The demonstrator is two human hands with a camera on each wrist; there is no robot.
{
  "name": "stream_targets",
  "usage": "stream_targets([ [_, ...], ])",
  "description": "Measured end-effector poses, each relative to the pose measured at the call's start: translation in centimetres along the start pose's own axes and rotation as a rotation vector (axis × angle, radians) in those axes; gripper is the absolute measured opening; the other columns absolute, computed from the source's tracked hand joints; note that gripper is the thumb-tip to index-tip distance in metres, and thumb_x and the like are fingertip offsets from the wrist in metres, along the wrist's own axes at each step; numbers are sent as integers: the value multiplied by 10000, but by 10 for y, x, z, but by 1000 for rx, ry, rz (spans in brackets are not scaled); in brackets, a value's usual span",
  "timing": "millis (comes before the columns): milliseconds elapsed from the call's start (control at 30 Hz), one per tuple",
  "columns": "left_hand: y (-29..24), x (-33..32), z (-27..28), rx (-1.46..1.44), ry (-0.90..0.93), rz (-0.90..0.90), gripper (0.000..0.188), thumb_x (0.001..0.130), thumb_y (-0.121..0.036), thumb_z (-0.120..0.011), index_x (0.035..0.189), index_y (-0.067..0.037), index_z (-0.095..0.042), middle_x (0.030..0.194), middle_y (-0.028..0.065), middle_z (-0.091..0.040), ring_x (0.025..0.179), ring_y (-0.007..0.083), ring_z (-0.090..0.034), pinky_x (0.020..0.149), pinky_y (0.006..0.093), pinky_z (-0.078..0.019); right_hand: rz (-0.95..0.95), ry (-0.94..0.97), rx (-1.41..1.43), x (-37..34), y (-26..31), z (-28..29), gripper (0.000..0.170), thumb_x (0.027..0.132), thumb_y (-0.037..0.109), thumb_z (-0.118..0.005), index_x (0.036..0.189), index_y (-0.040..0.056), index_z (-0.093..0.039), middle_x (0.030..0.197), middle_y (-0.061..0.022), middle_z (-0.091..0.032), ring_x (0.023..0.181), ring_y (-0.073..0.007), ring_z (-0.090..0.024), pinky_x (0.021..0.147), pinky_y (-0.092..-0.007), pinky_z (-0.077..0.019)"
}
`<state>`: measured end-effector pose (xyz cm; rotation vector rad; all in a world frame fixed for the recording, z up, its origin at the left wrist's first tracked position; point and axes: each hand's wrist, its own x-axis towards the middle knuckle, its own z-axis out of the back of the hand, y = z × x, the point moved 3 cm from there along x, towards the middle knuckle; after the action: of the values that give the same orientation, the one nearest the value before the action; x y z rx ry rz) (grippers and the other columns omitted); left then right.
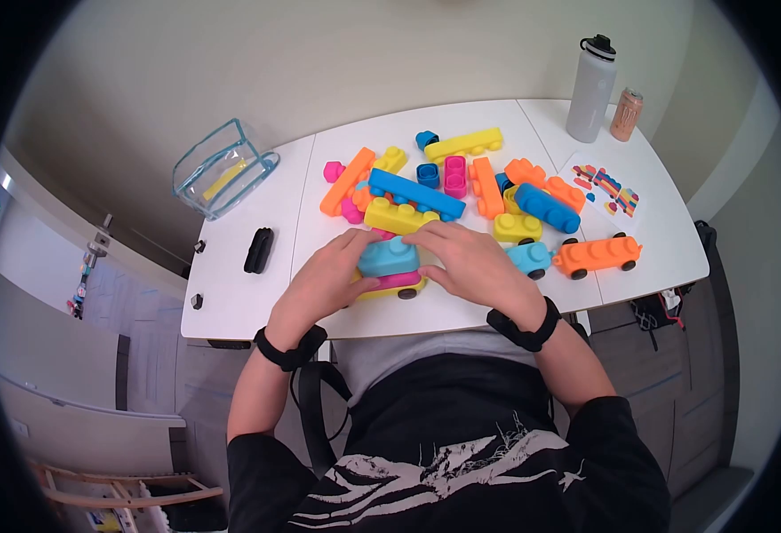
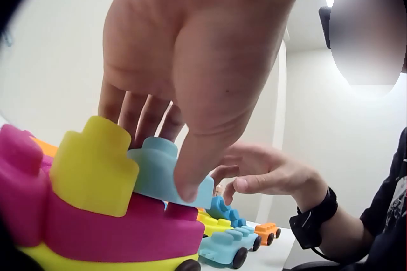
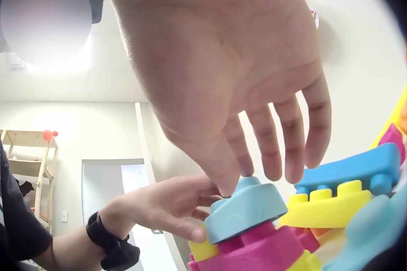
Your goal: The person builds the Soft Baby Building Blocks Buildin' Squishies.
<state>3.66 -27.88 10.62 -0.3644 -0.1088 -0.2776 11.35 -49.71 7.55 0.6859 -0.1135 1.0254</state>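
Close to the table's front edge, a light blue building block sits on a magenta block, slightly tilted in the right wrist view. Beneath them is a yellow wheeled base. A yellow block stands on the magenta one beside the light blue piece. My left hand holds the light blue block, thumb on its near side and fingers behind. Over its other end, my right hand has extended, spread fingers, with thumb and index tips right at the upper stud.
A light blue wheeled car and an orange one stand to the right. Several loose blocks, including a long blue block, lie behind. Around them are a picture card, bottle, can, clear bag and black case.
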Motion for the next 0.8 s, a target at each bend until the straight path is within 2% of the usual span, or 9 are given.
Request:
stream_targets([
  [133, 6, -6, 0, 22, 20, 23, 578, 842, -70, -860, 1355, -74, -595, 1288, 157, -663, 1172, 384, -672, 1007, 452, -562, 17, 9, 19, 0, 2, -1, 442, 916, 134, -778, 1348, 107, -691, 1246, -76, -712, 1155, -281, -701, 892, -430, -603],
  [200, 5, -7, -1, -13, 4, 12, 565, 850, -77, -855, 1352, -73, -598, 1281, 160, -663, 1165, 387, -672, 999, 455, -561, 6, 55, 36, 0, 4, -2, 458, 916, 132, -789, 1362, 133, -682, 1269, -73, -706, 1162, -308, -691, 923, -425, -597],
  [367, 11, -9, -7, -69, -33, 65, 540, 843, -78, -865, 1328, -64, -626, 1267, 147, -687, 1158, 390, -677, 978, 452, -557, 8, 56, 49, -1, 3, -5, 433, 921, 130, -784, 1345, 132, -694, 1261, -66, -707, 1163, -300, -687, 930, -424, -594],
  [533, 7, -7, -8, -94, -64, 15, 435, 828, -71, -876, 1204, -47, -657, 1179, 136, -710, 1086, 370, -696, 933, 435, -570, 27, 36, 67, -5, 1, -4, 392, 934, 123, -770, 1322, 132, -712, 1240, -67, -713, 1166, -301, -681, 940, -427, -587],
  [800, -1, 2, -13, -26, -57, -56, 449, 790, -78, -894, 1165, -50, -650, 1079, 136, -682, 1015, 371, -686, 880, 449, -571, -3, 98, -16, -8, 3, 7, 312, 948, 129, -759, 1260, 116, -757, 1211, -67, -741, 1162, -306, -681, 949, -428, -580],
])
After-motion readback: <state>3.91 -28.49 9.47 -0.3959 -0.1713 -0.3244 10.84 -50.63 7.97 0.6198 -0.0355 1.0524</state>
